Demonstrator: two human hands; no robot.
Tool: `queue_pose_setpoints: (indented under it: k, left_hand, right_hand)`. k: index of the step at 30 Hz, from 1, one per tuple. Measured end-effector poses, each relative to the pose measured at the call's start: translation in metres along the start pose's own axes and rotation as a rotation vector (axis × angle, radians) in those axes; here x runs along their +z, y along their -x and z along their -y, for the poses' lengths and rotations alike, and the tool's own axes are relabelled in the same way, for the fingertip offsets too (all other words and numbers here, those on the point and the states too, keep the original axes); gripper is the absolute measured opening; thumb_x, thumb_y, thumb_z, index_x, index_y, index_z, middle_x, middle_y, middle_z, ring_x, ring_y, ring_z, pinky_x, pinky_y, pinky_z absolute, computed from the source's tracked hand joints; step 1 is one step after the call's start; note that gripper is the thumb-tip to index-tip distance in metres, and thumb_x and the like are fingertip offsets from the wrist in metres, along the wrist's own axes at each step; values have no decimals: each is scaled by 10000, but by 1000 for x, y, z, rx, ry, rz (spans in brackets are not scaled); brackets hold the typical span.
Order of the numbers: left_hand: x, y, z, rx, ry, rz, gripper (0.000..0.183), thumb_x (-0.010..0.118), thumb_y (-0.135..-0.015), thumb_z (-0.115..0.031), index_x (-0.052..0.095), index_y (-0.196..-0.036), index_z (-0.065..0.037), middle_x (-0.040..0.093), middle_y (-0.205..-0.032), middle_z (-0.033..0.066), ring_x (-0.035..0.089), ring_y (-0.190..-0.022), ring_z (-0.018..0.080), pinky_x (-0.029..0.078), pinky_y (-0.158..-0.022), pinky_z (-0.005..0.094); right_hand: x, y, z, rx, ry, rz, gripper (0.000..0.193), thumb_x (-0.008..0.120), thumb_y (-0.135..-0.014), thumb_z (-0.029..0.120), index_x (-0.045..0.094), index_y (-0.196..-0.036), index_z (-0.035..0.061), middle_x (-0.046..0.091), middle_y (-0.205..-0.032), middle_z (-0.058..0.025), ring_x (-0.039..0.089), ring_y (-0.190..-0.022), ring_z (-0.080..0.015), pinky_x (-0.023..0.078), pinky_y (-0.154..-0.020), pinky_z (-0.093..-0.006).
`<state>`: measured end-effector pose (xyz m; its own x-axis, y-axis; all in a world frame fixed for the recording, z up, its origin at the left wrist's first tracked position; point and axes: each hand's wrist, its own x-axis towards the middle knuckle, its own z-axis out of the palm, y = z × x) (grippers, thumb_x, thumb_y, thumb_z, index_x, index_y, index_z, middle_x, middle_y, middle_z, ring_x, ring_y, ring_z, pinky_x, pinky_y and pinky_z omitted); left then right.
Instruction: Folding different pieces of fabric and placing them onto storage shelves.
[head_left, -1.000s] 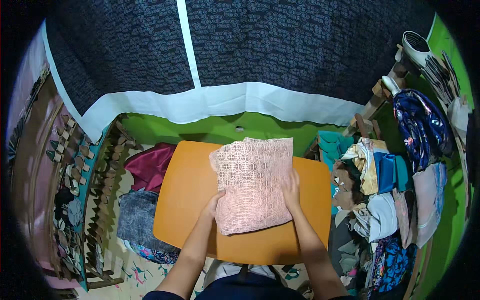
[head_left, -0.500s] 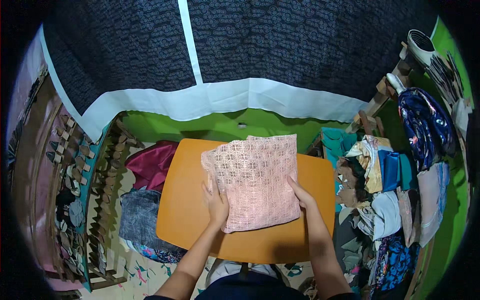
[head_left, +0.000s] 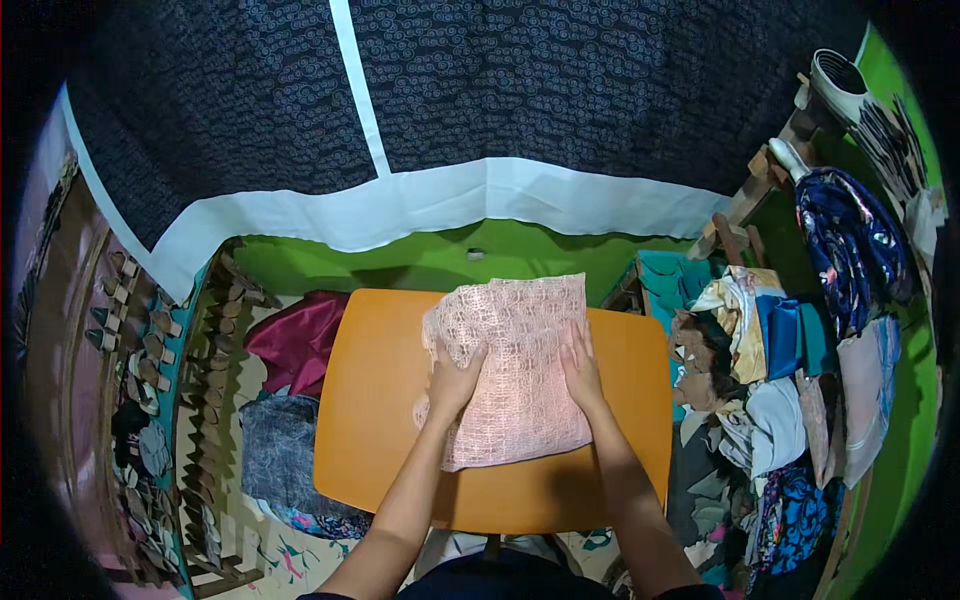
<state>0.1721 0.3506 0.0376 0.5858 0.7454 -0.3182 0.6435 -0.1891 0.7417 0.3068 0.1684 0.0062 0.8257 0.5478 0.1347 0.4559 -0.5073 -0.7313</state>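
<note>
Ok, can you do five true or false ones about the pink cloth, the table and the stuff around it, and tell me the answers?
1. The table has an orange top. True.
2. The left hand and right hand both touch the pink cloth. True.
3. The dark red cloth lies right of the table. False: the dark red cloth is on the left.
4. The big hanging cloth is plain yellow. False: the big hanging cloth is dark, patterned and white-edged.
5. The pink cloth is on the floor. False: it's on the table.

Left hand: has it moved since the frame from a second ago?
Yes. Against the orange table, the left hand has shifted rightward and toward the far edge, now lying further onto the pink fabric.
</note>
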Motion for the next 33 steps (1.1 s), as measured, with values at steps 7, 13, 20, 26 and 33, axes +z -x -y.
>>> queue_pose_setpoints:
  k: [7, 13, 20, 26, 33]
  left_hand:
    - [3, -32, 23, -162, -98, 180, 1031, 449, -666, -721, 194, -1339, 18, 453, -1193, 278, 450, -1113, 390, 353, -936, 401]
    - [-9, -30, 56, -12, 339, 267, 897, 615, -712, -507, 239, -1302, 55, 449, -1206, 256, 467, -1116, 301, 385, -914, 350]
    - [-4, 16, 47, -113, 371, 504, 960, 661, -731, -404, 29, -1320, 14, 328, -1275, 256, 409, -1138, 310, 382, -915, 407]
    - [23, 70, 20, -89, 317, 753, 879, 586, -777, -443, 55, -1340, -26, 308, -1296, 236, 391, -1155, 318, 370, -937, 399]
    - [42, 121, 44, -220, 255, 1074, 797, 526, -813, -471, 124, -1370, -66, 341, -1319, 178, 401, -1173, 266, 360, -958, 401]
  right_hand:
    - [15, -21, -21, 305, -185, 198, 589, 469, -865, 325, 216, -1369, 158, 114, -1389, -261, 106, -1293, -397, 149, -1046, -409]
    - [-9, 12, -10, 503, -323, 135, 767, 475, -838, 384, 51, -1376, 40, 95, -1418, -186, 109, -1306, -291, 98, -1060, -356]
    - [-32, 129, -47, 693, -923, 201, 689, 456, -871, 409, 134, -1373, 63, 230, -1382, -123, 231, -1268, -238, 211, -1029, -337]
    - [-59, 217, -54, 883, -1228, 108, 721, 521, -814, 470, 225, -1365, 110, 263, -1372, -128, 289, -1247, -252, 305, -985, -392]
    - [-90, 324, -10, 951, -1394, -73, 733, 543, -807, 468, 259, -1348, 61, 324, -1340, -137, 359, -1200, -254, 319, -978, -375]
